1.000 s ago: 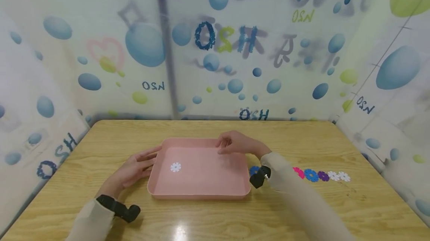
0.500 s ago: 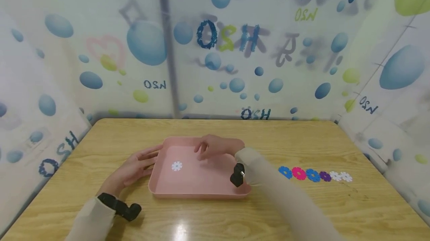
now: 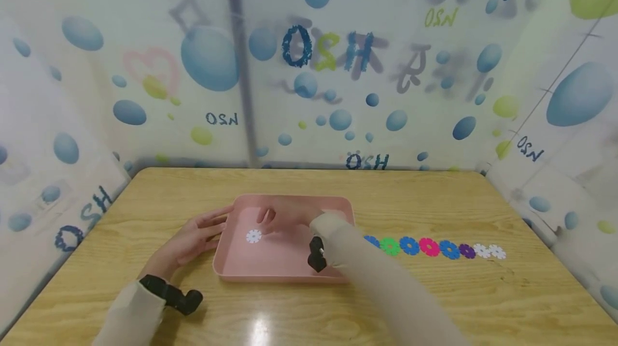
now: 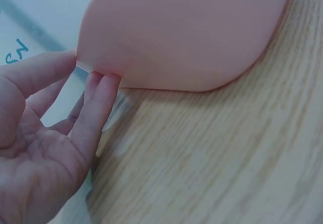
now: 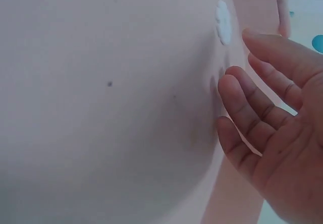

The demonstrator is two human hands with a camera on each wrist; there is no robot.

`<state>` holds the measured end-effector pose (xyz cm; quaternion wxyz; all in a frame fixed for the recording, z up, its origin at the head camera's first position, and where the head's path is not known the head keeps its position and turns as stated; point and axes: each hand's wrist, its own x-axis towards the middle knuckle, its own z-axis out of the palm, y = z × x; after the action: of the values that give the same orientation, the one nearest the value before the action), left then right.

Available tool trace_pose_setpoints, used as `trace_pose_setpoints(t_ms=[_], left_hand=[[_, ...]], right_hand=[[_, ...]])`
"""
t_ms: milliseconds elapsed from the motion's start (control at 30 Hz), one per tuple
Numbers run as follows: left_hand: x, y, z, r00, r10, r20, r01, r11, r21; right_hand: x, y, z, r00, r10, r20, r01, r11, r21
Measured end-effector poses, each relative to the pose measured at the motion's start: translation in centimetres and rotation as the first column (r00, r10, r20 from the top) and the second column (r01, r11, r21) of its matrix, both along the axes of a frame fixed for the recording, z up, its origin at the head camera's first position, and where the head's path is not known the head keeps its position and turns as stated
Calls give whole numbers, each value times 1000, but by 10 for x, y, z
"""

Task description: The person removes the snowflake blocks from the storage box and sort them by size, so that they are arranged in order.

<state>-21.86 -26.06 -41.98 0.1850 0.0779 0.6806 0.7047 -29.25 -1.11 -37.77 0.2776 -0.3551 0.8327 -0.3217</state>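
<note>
A pink tray (image 3: 285, 278) lies on the wooden table. On its floor, towards the left, sits a white snowflake disc (image 3: 254, 236) with a notched edge. My right hand (image 3: 289, 214) hovers over the tray, just right of the disc; its fingers are loosely bent. In the right wrist view the thumb and fingers are spread with nothing between them, the thumb tip close to the white disc (image 5: 223, 23). Outside the tray, my left hand (image 3: 190, 241) touches its left wall. Extended fingertips (image 4: 108, 80) rest against that wall in the left wrist view.
Right of the tray, a row of snowflake discs runs across the table (image 3: 434, 303): blue, a green disc (image 3: 390, 246), blue, a pink disc (image 3: 429, 247), blue, a purple disc (image 3: 466, 251) and two white ones. My right sleeve (image 3: 386, 287) crosses in front of the row's left end.
My right hand has moved left across the tray, from its far right rim to beside the white disc. The row's left end has come into view. The left hand has stayed at the tray's wall.
</note>
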Motion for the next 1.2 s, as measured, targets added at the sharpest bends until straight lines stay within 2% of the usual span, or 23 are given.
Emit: trace_pose_setpoints(t_ms=[200, 400, 833, 1200], left_hand=[[-1, 0, 0, 1000, -2, 1, 2, 1000, 8], [0, 0, -1, 1000, -8, 0, 8, 1000, 11], [1, 1, 1, 1000, -5, -3, 5, 1000, 5], [0, 0, -1, 1000, -4, 0, 4, 1000, 14]], right_hand=[[2, -13, -5, 998, 33, -59, -33, 999, -7], [3, -19, -5, 992, 48, -116, -43, 998, 47], [4, -23, -10, 993, -7, -114, 14, 998, 62], [3, -25, -10, 990, 7, -138, 5, 996, 89]])
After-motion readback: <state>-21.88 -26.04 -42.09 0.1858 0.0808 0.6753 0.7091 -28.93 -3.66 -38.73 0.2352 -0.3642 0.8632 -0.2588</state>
